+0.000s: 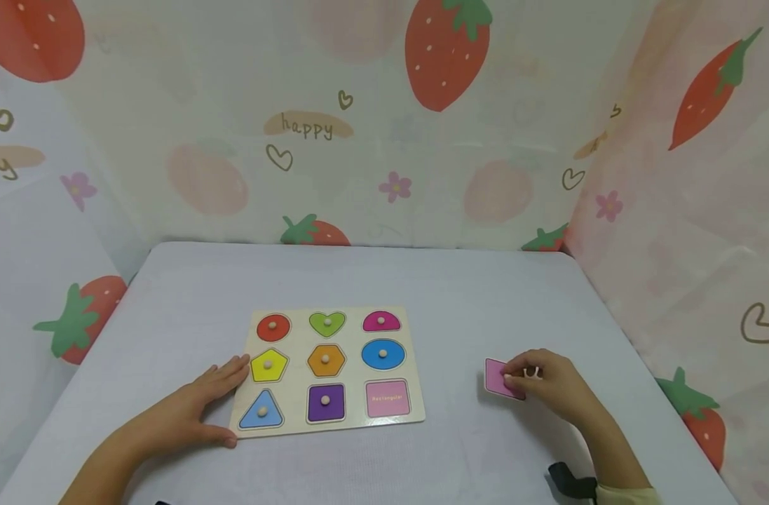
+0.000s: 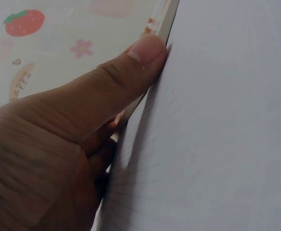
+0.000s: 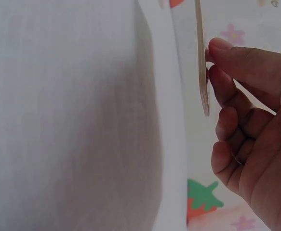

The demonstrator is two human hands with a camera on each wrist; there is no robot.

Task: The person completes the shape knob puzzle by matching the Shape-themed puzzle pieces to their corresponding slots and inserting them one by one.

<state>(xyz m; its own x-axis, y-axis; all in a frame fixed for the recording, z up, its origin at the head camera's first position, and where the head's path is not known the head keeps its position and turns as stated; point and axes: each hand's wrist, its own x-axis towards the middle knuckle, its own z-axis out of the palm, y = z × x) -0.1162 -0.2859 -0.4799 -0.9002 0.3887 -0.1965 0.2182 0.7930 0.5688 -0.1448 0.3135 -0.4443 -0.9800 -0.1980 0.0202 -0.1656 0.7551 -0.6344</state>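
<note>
A wooden shape puzzle board (image 1: 296, 384) lies on the white table, holding several coloured pieces with round knobs. Its lower right recess (image 1: 387, 410) is bare, pink and printed "Rectangular". At the board's left edge rests my left hand (image 1: 185, 410), fingers extended and thumb near the lower corner; the thumb (image 2: 130, 67) lies along the edge in the left wrist view. To the right of the board, my right hand (image 1: 557, 386) pinches a pink rectangular puzzle piece (image 1: 496, 375) by its knob. The right wrist view shows that piece (image 3: 202, 72) edge-on, raised off the table.
White cloth covers the table (image 1: 460, 294). Strawberry-patterned curtains (image 1: 371, 154) stand behind it and on both sides. A black object (image 1: 570, 482) is by the right wrist, next to a pale sleeve (image 1: 627, 495).
</note>
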